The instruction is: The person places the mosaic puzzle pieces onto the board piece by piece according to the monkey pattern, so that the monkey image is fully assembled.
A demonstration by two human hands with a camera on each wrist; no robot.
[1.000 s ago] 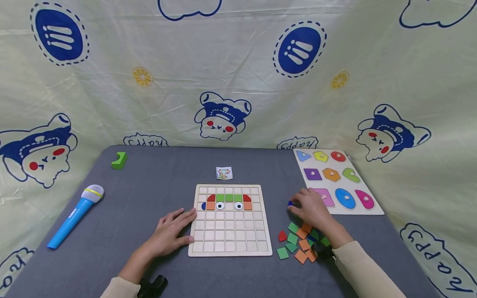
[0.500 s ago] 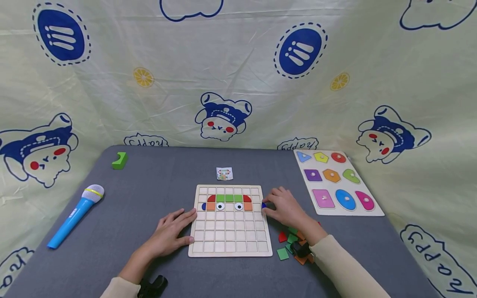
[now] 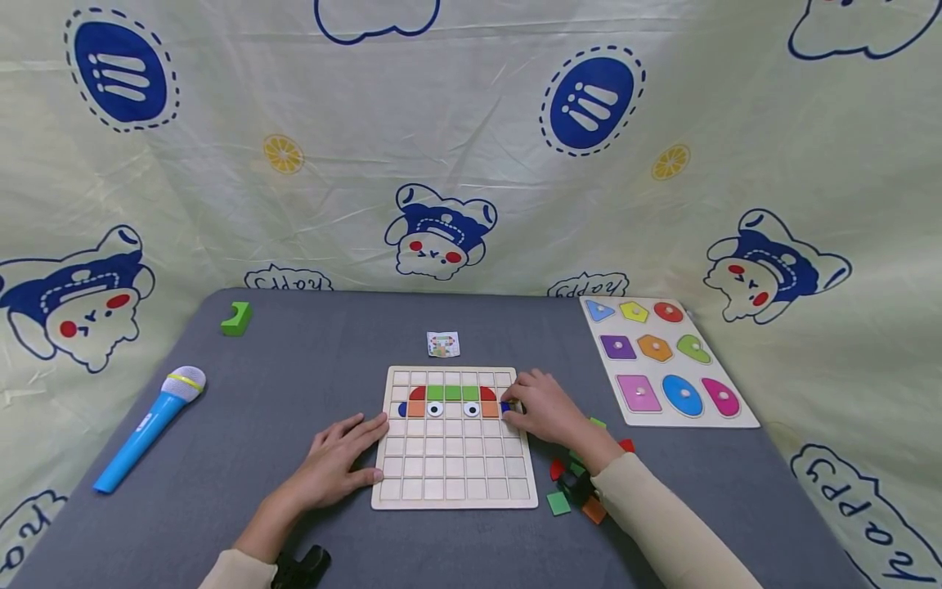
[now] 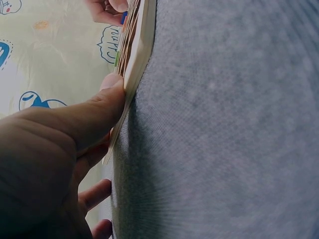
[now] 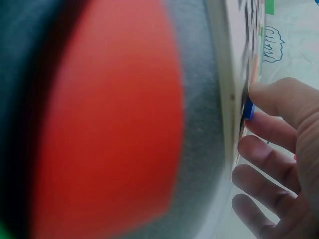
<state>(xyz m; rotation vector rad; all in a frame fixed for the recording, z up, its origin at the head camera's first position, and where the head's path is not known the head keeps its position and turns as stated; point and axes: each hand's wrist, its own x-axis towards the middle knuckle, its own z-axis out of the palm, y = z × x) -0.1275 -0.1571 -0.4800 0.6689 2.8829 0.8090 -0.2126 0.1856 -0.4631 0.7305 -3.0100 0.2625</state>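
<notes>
On the pale gridded board (image 3: 454,467) at two o'clock, the right hand (image 3: 548,411) pinches a blue tile (image 5: 248,109), which tilting could misseat; left hand (image 3: 338,460) spread.

grid board (image 3: 455,467): smooth wood | table cover (image 3: 309,360): matt woven cloth | backdrop (image 3: 456,106): glossy, creased sheet

On the left of the grey cloth-covered table (image 3: 331,343) a microphone (image 3: 150,429) with a bright blue handle, yellow ring and pale grey head lies slanting, head toward the far side, and beyond it, near the far left corner, sits a small green block (image 3: 234,324) with a curved notch. At the far right lies a white board (image 3: 639,327) bearing nine coloured shapes (image 3: 654,347) in three rows. Behind hangs a pale sheet (image 3: 471,106) printed with blue-and-white cartoon animals (image 3: 441,231).
</notes>
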